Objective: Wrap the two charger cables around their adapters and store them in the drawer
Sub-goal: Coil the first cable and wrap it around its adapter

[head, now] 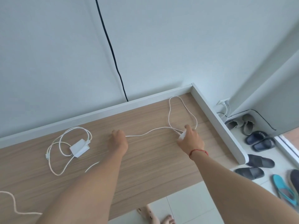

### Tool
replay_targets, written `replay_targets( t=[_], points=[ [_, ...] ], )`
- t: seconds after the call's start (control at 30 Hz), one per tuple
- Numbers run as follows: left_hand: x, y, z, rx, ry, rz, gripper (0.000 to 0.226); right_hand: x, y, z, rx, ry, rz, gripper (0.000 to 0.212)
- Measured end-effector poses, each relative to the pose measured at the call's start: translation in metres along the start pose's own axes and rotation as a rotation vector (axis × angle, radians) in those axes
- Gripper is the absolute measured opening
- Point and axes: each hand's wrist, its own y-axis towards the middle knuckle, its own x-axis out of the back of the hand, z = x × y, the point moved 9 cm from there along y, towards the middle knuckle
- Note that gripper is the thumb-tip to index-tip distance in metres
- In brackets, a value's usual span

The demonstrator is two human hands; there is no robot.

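At the right of centre, the right hand (190, 137) has its fingers closed over a small white adapter (181, 136) that rests on the wooden counter (145, 159) — a grip that pins the block in place so it can serve as the core for winding. Its cable (152, 131) runs leftward across the counter to the left hand (119, 138), whose fingers look pinched together on the cord, though they are turned away from the camera and I cannot be sure of the contact. Holding the 2 ends this way keeps the line drawn out and free of tangles. Beyond the right hand, the rest of that cable lies in a tall loose loop (181, 110) toward the upper right corner of the counter, near the white raised edge (215, 120).

The second charger (79, 147) sits at the left of the frame, its own cord (68, 143) sprawled in slack coils around it — untouched, so it is probably being left for later. No drawer is visible here. By my reading, the task is at its start: neither of the 2 cables is wrapped yet.
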Motion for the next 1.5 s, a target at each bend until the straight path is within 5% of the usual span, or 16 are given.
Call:
replay_targets(
  t=[0.2, 0.43, 0.57, 0.77, 1.0, 1.3, 1.5],
  points=[
    [0.003, -0.008, -0.010, 0.017, 0.117, -0.068, 0.033, 0.006, 0.000, -0.047, 0.021, -0.168, -0.015, 0.035],
    [0.004, -0.061, -0.121, -0.570, -0.107, -0.169, 0.043, -0.009, -0.006, -0.017, 0.218, -0.121, 0.052, 0.038],
    [-0.026, -0.084, -0.162, -0.782, -0.099, 0.029, 0.035, -0.010, -0.012, -0.009, 0.264, -0.142, 0.043, 0.038],
    [-0.036, -0.081, -0.146, -0.694, -0.013, 0.009, 0.023, 0.000, -0.011, -0.022, 0.224, -0.136, 0.073, 0.025],
    [-0.031, -0.071, -0.133, -0.575, 0.055, -0.014, 0.026, 0.020, -0.011, -0.048, 0.199, -0.208, -0.070, 0.056],
    [-0.034, -0.071, -0.123, -0.531, 0.241, -0.073, 0.027, 0.040, -0.001, -0.072, -0.017, -0.273, -0.178, 0.039],
    [-0.032, -0.068, -0.101, -0.400, 0.320, -0.010, 0.029, 0.039, 0.000, -0.073, 0.014, -0.242, -0.167, 0.045]
  ],
)
